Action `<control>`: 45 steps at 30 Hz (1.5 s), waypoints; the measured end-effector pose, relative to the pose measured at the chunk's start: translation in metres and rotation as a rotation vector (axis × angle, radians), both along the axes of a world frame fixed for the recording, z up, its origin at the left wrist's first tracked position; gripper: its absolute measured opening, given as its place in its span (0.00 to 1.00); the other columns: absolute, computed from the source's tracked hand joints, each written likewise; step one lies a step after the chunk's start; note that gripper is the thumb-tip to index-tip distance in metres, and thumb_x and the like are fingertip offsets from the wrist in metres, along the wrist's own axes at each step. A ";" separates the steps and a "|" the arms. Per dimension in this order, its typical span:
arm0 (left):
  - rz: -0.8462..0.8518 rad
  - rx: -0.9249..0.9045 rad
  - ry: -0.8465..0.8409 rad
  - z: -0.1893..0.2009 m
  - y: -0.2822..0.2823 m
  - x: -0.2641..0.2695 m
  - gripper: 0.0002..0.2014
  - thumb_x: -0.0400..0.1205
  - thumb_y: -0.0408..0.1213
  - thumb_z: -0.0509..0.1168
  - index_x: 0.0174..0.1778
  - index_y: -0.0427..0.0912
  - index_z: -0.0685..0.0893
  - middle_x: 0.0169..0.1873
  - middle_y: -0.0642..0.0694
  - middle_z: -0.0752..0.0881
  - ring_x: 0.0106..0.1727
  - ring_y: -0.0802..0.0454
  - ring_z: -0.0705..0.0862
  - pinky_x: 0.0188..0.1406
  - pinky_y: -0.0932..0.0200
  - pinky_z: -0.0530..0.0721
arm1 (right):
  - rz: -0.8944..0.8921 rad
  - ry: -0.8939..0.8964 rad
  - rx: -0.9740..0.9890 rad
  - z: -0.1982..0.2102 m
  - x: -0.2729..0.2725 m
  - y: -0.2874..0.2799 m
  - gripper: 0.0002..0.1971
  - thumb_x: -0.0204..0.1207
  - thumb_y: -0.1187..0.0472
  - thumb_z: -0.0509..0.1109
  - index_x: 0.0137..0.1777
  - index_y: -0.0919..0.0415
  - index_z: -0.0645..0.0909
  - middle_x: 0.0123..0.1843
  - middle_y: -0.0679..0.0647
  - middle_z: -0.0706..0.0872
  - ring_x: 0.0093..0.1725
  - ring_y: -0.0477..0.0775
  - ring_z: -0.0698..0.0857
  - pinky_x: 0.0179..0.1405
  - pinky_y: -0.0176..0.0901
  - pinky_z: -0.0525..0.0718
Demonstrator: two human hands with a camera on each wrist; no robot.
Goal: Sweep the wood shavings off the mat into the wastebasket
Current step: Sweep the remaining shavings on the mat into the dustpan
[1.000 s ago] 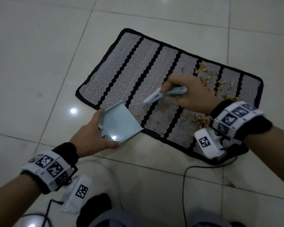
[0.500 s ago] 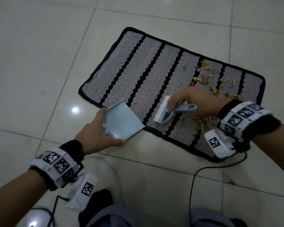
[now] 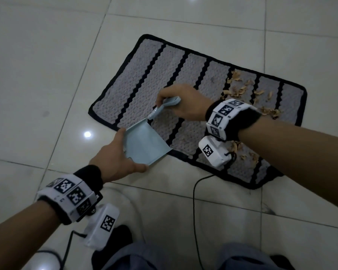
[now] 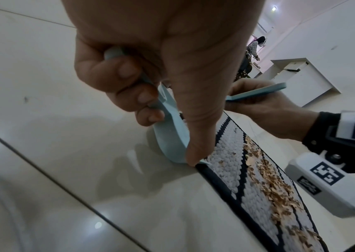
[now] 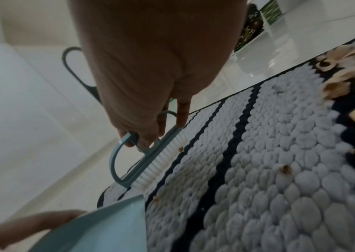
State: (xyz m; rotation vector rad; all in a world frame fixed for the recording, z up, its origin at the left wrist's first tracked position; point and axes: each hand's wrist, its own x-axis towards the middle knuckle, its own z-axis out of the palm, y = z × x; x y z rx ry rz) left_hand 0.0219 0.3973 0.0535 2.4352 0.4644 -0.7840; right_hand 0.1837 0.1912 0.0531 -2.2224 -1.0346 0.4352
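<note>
A grey mat point(image 3: 144, 75) with black stripes lies on the tiled floor. Tan wood shavings point(image 3: 240, 88) are scattered over its right part and near its front edge point(image 4: 273, 185). My left hand point(image 3: 113, 158) grips a pale blue dustpan point(image 3: 144, 145), whose lip rests at the mat's near edge point(image 4: 172, 141). My right hand point(image 3: 181, 104) holds a pale blue hand brush point(image 3: 164, 108) by its loop handle point(image 5: 124, 153); its white bristles point(image 5: 161, 158) touch the mat just beyond the pan's far corner point(image 5: 107, 226). No wastebasket shows in the head view.
A black cable point(image 3: 195, 195) runs across the floor in front of the mat. My knees point(image 3: 183, 258) are at the bottom edge of the head view. In the left wrist view a white desk point(image 4: 297, 75) and a person point(image 4: 249, 56) stand far behind.
My right hand has carried the brush leftward across the mat, from beside the shavings to the far corner of the dustpan. The left hand keeps the pan at the mat's near edge.
</note>
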 end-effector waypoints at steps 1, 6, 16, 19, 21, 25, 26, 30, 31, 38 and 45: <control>-0.007 0.006 0.006 0.001 -0.001 0.000 0.63 0.62 0.60 0.81 0.84 0.52 0.46 0.70 0.43 0.76 0.54 0.50 0.75 0.52 0.57 0.77 | 0.030 0.013 -0.047 -0.003 -0.001 0.001 0.12 0.73 0.75 0.65 0.51 0.61 0.84 0.50 0.55 0.89 0.48 0.56 0.84 0.45 0.51 0.82; -0.009 0.029 0.023 0.003 -0.004 0.002 0.63 0.61 0.60 0.81 0.84 0.53 0.45 0.62 0.47 0.77 0.54 0.47 0.78 0.51 0.54 0.80 | 0.165 0.011 -0.190 -0.008 -0.011 -0.028 0.14 0.68 0.78 0.65 0.49 0.62 0.81 0.48 0.55 0.86 0.46 0.57 0.81 0.41 0.50 0.78; 0.015 0.029 -0.012 0.007 -0.012 -0.002 0.61 0.63 0.57 0.81 0.82 0.55 0.45 0.54 0.50 0.74 0.51 0.47 0.79 0.49 0.54 0.81 | 0.057 0.141 -0.270 0.026 0.001 -0.104 0.13 0.71 0.80 0.67 0.46 0.62 0.81 0.48 0.56 0.87 0.47 0.58 0.83 0.46 0.57 0.81; 0.024 -0.005 -0.051 0.011 -0.016 -0.003 0.59 0.63 0.56 0.81 0.82 0.54 0.48 0.55 0.51 0.74 0.51 0.49 0.78 0.47 0.57 0.78 | -0.059 0.110 -0.135 0.025 0.006 -0.103 0.14 0.73 0.80 0.67 0.49 0.61 0.82 0.51 0.54 0.88 0.51 0.56 0.85 0.50 0.61 0.84; 0.046 -0.036 -0.067 0.014 -0.019 -0.002 0.58 0.63 0.55 0.82 0.82 0.54 0.50 0.55 0.51 0.75 0.51 0.50 0.78 0.46 0.59 0.76 | -0.096 0.077 -0.083 0.018 0.006 -0.096 0.11 0.76 0.77 0.68 0.50 0.61 0.83 0.53 0.55 0.87 0.52 0.57 0.84 0.51 0.61 0.85; 0.055 -0.096 -0.109 0.021 -0.028 0.002 0.57 0.62 0.54 0.83 0.81 0.56 0.52 0.55 0.51 0.78 0.50 0.50 0.82 0.45 0.58 0.80 | -0.047 0.074 -0.142 0.005 -0.004 -0.098 0.12 0.74 0.77 0.68 0.49 0.59 0.82 0.49 0.55 0.87 0.48 0.57 0.83 0.47 0.63 0.84; 0.040 -0.118 -0.114 0.020 -0.031 0.002 0.56 0.61 0.54 0.83 0.80 0.57 0.53 0.55 0.51 0.79 0.50 0.51 0.83 0.45 0.57 0.82 | -0.036 0.079 -0.165 0.004 -0.006 -0.104 0.13 0.72 0.77 0.68 0.48 0.59 0.82 0.47 0.54 0.87 0.47 0.55 0.83 0.46 0.62 0.85; -0.043 -0.179 -0.079 0.017 -0.052 0.007 0.57 0.63 0.55 0.82 0.81 0.57 0.51 0.58 0.53 0.78 0.53 0.53 0.81 0.49 0.58 0.82 | -0.208 0.136 -0.121 0.013 -0.010 -0.137 0.10 0.76 0.77 0.67 0.49 0.63 0.83 0.44 0.53 0.85 0.40 0.40 0.80 0.41 0.44 0.79; -0.064 -0.191 -0.065 0.016 -0.059 0.010 0.58 0.63 0.55 0.82 0.82 0.56 0.50 0.57 0.54 0.77 0.54 0.53 0.81 0.48 0.59 0.81 | -0.287 0.117 -0.088 0.016 -0.010 -0.147 0.08 0.78 0.74 0.68 0.51 0.63 0.84 0.45 0.52 0.84 0.41 0.39 0.79 0.41 0.37 0.77; -0.080 -0.314 -0.114 0.002 -0.094 0.024 0.51 0.66 0.50 0.82 0.79 0.53 0.57 0.53 0.67 0.74 0.49 0.66 0.79 0.38 0.71 0.77 | -0.781 -0.141 0.025 0.005 0.044 -0.199 0.09 0.82 0.57 0.67 0.57 0.55 0.86 0.56 0.56 0.89 0.57 0.57 0.86 0.59 0.61 0.85; -0.050 -0.296 -0.138 -0.006 -0.109 0.028 0.50 0.68 0.50 0.81 0.80 0.54 0.56 0.50 0.74 0.69 0.45 0.71 0.75 0.38 0.71 0.74 | -0.880 -0.076 -0.009 -0.013 0.076 -0.182 0.11 0.84 0.60 0.62 0.61 0.60 0.83 0.59 0.63 0.87 0.57 0.66 0.84 0.52 0.50 0.82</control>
